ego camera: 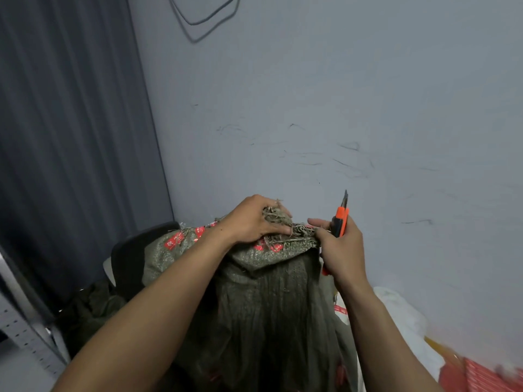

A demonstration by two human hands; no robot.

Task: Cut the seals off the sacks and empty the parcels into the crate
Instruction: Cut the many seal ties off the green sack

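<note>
Sack [268,306]: olive woven plastic, standing upright at centre frame directly before the person. Its neck is gathered and frayed into loose fibres, with red printed tape [175,240] across the folded top. Left grip [252,222] is clamped on the frayed neck, fingers curled into the fibres. Right grip [339,247] is closed round an orange knife [341,219], blade extended and pointing up, just beside the neck's right end; whether its fingertips also touch the weave cannot be told. The sack's base is cut off by the lower edge. Behind it at left, a black chair [130,250] is partly hidden. At lower right, a white bag [396,312] and a red item [486,377] are blurred beyond identification.
</note>
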